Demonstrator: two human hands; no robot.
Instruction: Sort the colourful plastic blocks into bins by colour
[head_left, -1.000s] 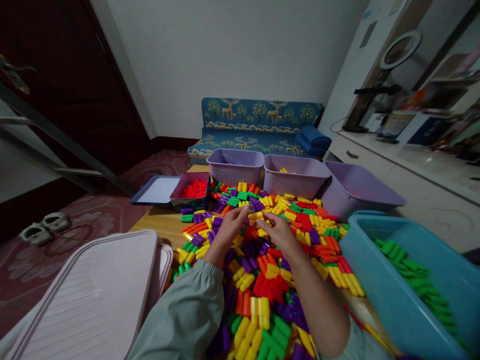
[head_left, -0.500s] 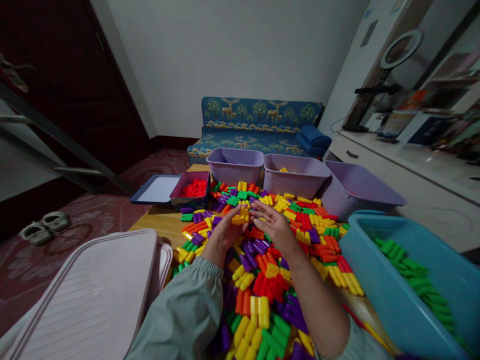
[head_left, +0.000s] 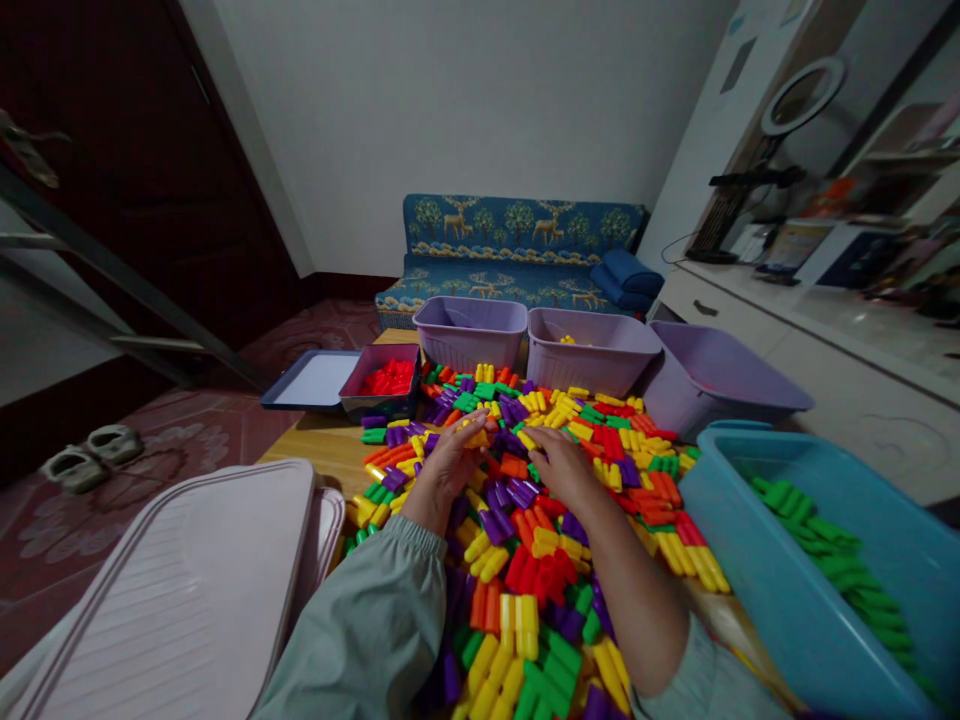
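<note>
A wide heap of plastic blocks (head_left: 540,560) in red, yellow, green, purple and orange covers the wooden table (head_left: 330,450). My left hand (head_left: 448,465) lies on the far middle of the heap, its fingers curled over a small cluster of yellow blocks (head_left: 480,437). Just to its right, my right hand (head_left: 561,462) rests palm down on the blocks, with its fingers spread and their tips touching a yellow piece. Both forearms reach in from the bottom edge.
Three lilac bins (head_left: 469,335) stand behind the heap, the middle one holding yellow pieces. A small box of red blocks (head_left: 386,380) and a blue tray (head_left: 311,380) sit at the back left. At right is a blue tub (head_left: 757,580) with green blocks, and a pink lid (head_left: 172,600) lies near left.
Both hands have come down from above the heap onto it. The right hand, spread open beside the left half a second ago, now lies on the blocks.
</note>
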